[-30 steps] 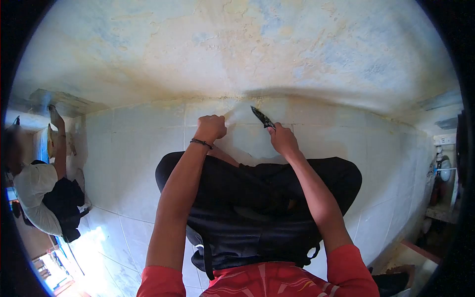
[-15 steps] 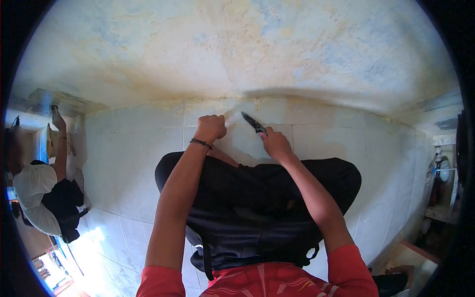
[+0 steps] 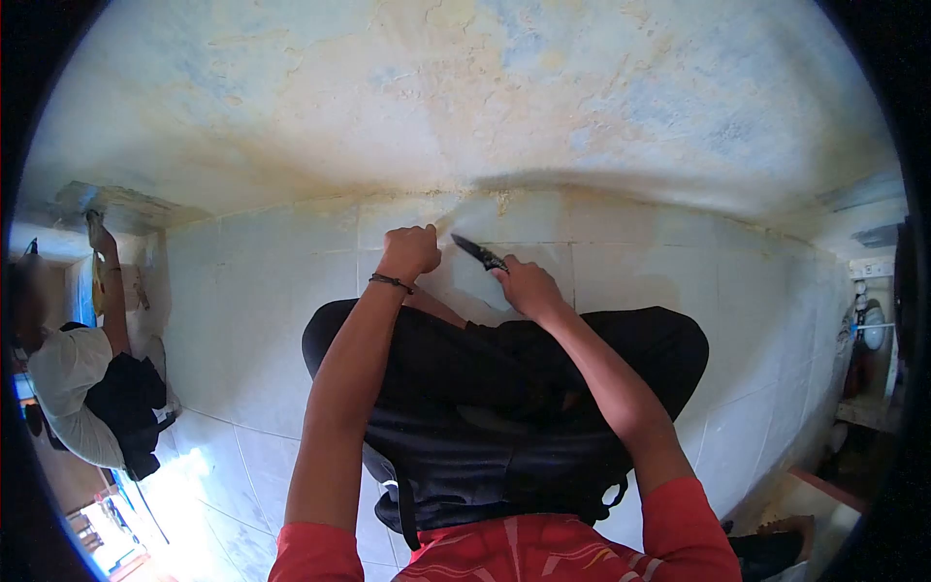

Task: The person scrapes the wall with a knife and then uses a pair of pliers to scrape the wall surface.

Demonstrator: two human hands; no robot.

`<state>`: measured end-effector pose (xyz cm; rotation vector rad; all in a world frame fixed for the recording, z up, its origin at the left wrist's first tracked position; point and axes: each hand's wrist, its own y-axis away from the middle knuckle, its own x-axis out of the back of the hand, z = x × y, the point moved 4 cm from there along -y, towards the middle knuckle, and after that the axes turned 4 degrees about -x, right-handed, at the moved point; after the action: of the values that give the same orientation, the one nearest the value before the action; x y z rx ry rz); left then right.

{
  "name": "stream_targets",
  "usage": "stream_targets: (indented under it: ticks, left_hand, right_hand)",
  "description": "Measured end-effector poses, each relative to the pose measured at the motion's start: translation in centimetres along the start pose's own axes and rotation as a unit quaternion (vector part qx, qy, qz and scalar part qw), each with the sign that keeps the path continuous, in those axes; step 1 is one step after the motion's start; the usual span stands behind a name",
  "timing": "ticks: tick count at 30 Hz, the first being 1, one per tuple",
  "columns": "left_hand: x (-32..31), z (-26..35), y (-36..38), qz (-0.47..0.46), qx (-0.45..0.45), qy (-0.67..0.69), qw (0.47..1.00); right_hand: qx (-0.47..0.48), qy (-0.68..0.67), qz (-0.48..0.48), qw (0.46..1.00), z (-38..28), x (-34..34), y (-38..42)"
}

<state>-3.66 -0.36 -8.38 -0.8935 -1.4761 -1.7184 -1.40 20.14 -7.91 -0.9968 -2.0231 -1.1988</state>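
My right hand (image 3: 527, 286) is wrapped round the handle of a dark folding knife (image 3: 478, 252), whose blade points up and to the left. Just left of the blade tip is my left hand (image 3: 410, 252), closed in a fist with a dark bracelet (image 3: 391, 282) at the wrist. Whatever its fingers hold is too small or hidden to name. Both hands are above the pale tiled floor (image 3: 601, 276), in front of my crossed legs in black trousers (image 3: 504, 388).
A stained, peeling wall (image 3: 465, 97) rises beyond the hands. At the left, another person (image 3: 78, 378) in a white shirt reaches toward the wall. A shelf unit with items (image 3: 873, 330) stands at the right, and part of another person (image 3: 776, 543) shows at lower right.
My right hand and the knife have moved left and slightly down, bringing the blade closer to my left fist. The other person's reaching hand has shifted slightly left.
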Motion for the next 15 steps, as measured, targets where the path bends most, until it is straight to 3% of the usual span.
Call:
stream_targets:
  ticks: [4,6,10,12,15]
  left_hand:
    - [0.4,0.2,0.4,-0.014,0.009,0.005,1.0]
    - [0.7,0.3,0.7,-0.002,0.015,-0.009,1.0]
    - [0.1,0.1,0.1,-0.008,0.004,0.002,1.0]
    - [0.1,0.0,0.1,0.01,-0.002,-0.001,1.0]
    - [0.3,0.1,0.4,0.0,-0.002,0.006,1.0]
  right_hand:
    - [-0.002,-0.006,-0.005,1.0,0.4,1.1,-0.3]
    - [-0.076,-0.03,0.052,0.995,2.2,2.0,-1.2]
    - [-0.084,-0.012,0.056,0.995,2.7,1.9,-1.1]
    - [-0.03,-0.022,-0.018,0.999,1.2,0.7,-0.2]
    - [-0.022,0.006,-0.052,0.998,0.1,0.7,0.2]
